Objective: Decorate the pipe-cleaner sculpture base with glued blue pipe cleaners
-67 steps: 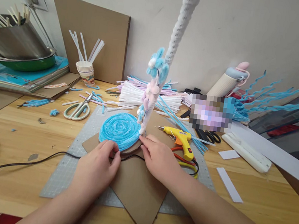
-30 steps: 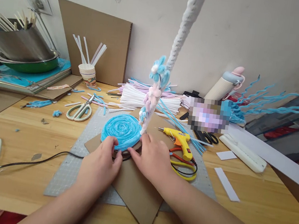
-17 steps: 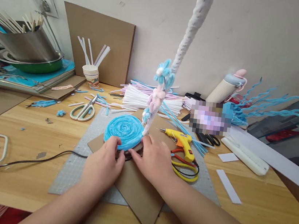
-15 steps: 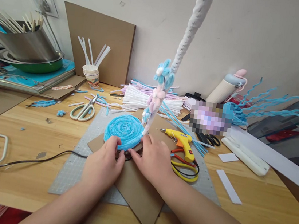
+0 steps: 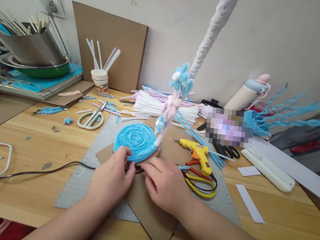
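A flat disc of coiled blue pipe cleaner (image 5: 135, 141) lies on a cardboard base whose bare brown rim (image 5: 153, 156) shows at the near right. My left hand (image 5: 114, 175) grips the disc's near left edge, fingers curled over it. My right hand (image 5: 166, 184) is closed at the near right rim of the cardboard base, its fingertips partly hidden. From the disc's right side rises a leaning post wrapped in white pipe cleaner (image 5: 207, 43). Blue and pink fuzzy flowers (image 5: 174, 104) run up its lower part.
A yellow glue gun (image 5: 198, 152) lies right of my hands beside yellow-handled pliers (image 5: 198, 185). Scissors (image 5: 92, 118) are on the left. Pipe-cleaner bundles (image 5: 161, 108) lie behind. A black cord (image 5: 53, 172) crosses the left. Cardboard strips (image 5: 153, 217) and a cutting mat (image 5: 76, 187) lie underneath.
My right hand has drawn away from the foot of the post to the near rim, its fingers more curled. My left hand keeps its place at the disc. The view has shifted slightly.
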`<state>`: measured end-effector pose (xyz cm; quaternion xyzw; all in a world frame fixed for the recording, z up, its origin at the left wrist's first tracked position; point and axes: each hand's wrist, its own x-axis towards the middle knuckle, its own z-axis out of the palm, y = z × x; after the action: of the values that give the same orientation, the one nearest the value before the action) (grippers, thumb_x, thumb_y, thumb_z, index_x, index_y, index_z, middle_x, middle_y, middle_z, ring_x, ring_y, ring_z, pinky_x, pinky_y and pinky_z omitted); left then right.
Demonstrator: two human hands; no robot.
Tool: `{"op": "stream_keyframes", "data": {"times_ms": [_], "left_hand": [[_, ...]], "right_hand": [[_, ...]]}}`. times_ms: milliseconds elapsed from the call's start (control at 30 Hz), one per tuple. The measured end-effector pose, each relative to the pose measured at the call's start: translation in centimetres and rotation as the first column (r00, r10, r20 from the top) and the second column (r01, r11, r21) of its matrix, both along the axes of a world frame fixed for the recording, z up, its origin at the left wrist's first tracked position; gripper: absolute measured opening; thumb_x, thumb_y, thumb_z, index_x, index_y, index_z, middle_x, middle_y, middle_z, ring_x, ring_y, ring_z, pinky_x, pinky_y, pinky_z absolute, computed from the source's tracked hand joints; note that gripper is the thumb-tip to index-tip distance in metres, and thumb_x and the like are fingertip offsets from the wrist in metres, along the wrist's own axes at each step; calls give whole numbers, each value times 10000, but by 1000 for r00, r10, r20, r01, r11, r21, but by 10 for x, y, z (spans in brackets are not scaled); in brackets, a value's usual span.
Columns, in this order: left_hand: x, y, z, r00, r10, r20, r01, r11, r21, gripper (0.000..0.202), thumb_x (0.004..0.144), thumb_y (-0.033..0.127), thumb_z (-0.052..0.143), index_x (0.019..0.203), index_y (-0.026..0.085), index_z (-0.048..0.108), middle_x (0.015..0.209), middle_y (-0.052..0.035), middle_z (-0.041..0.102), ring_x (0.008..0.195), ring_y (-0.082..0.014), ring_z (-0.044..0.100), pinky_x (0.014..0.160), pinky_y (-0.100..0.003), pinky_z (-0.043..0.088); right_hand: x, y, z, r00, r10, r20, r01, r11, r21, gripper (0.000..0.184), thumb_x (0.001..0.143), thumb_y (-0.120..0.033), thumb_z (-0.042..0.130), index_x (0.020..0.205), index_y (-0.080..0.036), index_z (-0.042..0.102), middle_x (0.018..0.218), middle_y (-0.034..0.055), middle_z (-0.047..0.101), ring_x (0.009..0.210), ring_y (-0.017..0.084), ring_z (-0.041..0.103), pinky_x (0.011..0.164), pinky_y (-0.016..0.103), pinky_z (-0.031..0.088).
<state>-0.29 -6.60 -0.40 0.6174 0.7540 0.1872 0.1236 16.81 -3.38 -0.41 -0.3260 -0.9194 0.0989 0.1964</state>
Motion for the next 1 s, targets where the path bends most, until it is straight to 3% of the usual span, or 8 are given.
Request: {"op": "stream_keyframes", "data": {"times_ms": [233,567,767,1000], "left_hand": [[-1,0,-2,1000,8,13,-8,1000,-5,170,881,296,512,1030,247,445,874,12,635,679,-175,644,536,-263,347],[-5,-3,-1,998,-5,60,4,1000,31,163,861,285,466,1016,240,453,865,-3,642,760,-200,659,595,-282,408],[-17,-1,2,997,62,56,-63,998,15,154,849,252,433,994,238,484,868,-4,641,768,-202,637,636,-300,424],[-20,3,0,997,-71,13,69,989,130,90,840,232,440,869,214,523,870,-30,611,872,-216,590,732,-327,447]], "right_hand": [[1,4,-2,997,-5,76,1,998,57,344,944,-279,428,1218,-224,628,924,51,635,780,188,557,667,334,366],[-1,4,-4,991,4,131,-7,1000,27,362,954,-296,422,1268,-245,596,962,54,633,818,189,564,688,333,368],[-1,3,-3,990,6,143,-12,999,40,363,960,-297,407,1266,-243,595,941,53,630,797,187,561,670,332,352],[-3,2,-2,987,0,159,-9,998,56,360,959,-302,413,1265,-252,596,938,49,630,788,190,559,659,339,345]]}}
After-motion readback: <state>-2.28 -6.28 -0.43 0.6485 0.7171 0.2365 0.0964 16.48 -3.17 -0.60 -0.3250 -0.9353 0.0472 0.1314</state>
